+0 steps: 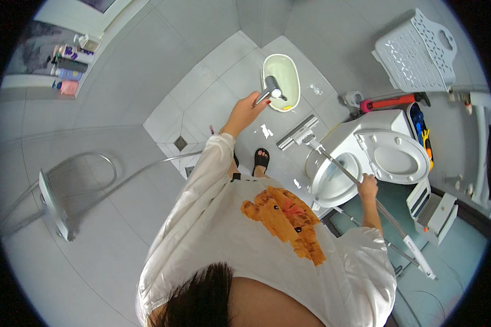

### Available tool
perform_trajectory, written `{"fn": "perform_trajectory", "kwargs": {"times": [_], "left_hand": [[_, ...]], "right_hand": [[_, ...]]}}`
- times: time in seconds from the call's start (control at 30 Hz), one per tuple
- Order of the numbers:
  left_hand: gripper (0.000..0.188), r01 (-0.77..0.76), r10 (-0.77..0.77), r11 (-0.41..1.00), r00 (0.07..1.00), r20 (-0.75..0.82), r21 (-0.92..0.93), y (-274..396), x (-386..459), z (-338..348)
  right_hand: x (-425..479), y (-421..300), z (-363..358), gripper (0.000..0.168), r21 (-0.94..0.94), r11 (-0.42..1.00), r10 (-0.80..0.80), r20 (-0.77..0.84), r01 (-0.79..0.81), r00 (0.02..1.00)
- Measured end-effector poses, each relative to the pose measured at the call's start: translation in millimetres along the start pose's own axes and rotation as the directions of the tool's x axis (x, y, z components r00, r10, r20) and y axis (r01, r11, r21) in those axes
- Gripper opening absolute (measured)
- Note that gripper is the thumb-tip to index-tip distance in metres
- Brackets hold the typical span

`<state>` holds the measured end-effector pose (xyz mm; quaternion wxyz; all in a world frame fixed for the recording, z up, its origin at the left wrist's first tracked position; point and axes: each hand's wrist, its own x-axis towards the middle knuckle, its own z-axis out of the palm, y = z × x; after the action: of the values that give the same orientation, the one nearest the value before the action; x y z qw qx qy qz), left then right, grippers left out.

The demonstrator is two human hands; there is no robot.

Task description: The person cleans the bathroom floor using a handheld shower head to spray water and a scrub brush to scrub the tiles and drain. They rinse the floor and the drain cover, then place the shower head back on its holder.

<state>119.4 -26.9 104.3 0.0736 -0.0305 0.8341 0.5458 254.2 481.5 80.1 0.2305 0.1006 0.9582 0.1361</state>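
Observation:
My left hand [245,114] grips a chrome handheld shower sprayer [272,86]. Its head hangs over a pale green plastic basin [281,67] on the floor, and a small yellow piece [287,108] shows at the basin's near rim. With my right hand [368,187] I hold the metal pole [343,169] of a flat squeeze mop. The mop head [298,133] is down by the floor tiles between the basin and the toilet, and the white grip end [419,257] extends back to my right. Whether water leaves the sprayer cannot be made out.
The toilet [339,180] has its lid and seat raised. A metal hose [147,167] runs from the left wall behind my left arm. Bottles [71,64] line a ledge. A grey plastic basket [409,53] hangs at right. Wet patches [266,131] shine near my sandals [261,161].

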Motion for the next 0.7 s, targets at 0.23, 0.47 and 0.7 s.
{"fn": "perform_trajectory", "kwargs": {"times": [0.23,0.47,0.7], "left_hand": [[0.036,-0.046,0.046,0.996,0.999,-0.008,0.070,-3,-9,14],[0.033,0.125,-0.167,0.977,0.953,-0.252,-0.174,-38,-55,14],[0.031,-0.012,-0.019,0.989,0.978,-0.206,-0.149,-114,-103,-58]], "right_hand": [[10,-205,-73,0.051,0.983,0.151,-0.533,-0.012,0.109,0.846],[-5,-388,-157,0.049,0.839,-0.469,-0.648,-0.115,-0.275,0.753],[-50,-480,-135,0.043,0.870,-0.368,-0.687,-0.015,-0.329,0.727]]}}
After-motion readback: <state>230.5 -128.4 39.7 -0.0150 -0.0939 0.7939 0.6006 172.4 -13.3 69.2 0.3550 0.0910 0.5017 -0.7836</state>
